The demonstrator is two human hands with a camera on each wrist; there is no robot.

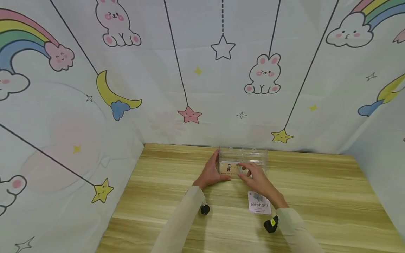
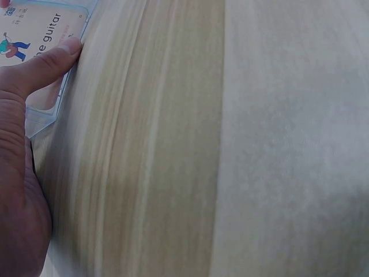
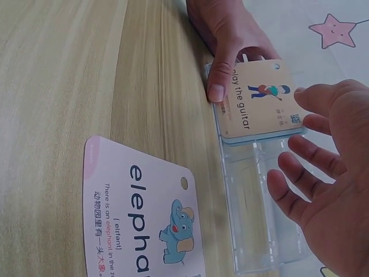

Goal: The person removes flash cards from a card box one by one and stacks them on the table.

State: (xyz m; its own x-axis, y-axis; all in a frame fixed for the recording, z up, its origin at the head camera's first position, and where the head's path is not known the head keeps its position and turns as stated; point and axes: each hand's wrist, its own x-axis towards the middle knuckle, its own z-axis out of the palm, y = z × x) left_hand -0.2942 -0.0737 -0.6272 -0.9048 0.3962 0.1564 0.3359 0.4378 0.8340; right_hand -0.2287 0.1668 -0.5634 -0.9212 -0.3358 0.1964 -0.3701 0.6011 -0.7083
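Note:
A clear plastic box (image 1: pixel 262 154) with compartments lies at the back of the table. Picture cards fill its left part, topped by a "play the guitar" card (image 3: pixel 258 100). My left hand (image 1: pixel 211 171) grips the box's left end, its thumb (image 2: pixel 63 49) across the front edge by the card. My right hand (image 1: pixel 257 177) is over the box's right part, fingers loosely bent and holding nothing. One fingertip (image 3: pixel 305 98) is right at the card's edge in the right wrist view. An "elephant" card (image 1: pixel 259 203) lies face up below the right hand.
The wood-grain table (image 1: pixel 152 196) reaches a white cloth backdrop (image 1: pixel 205 88) with printed rabbits and stars, close behind the box. Another cloth wall (image 1: pixel 63 123) rises on the left. Black wrist cameras (image 1: pixel 205 209) sit at both cuffs.

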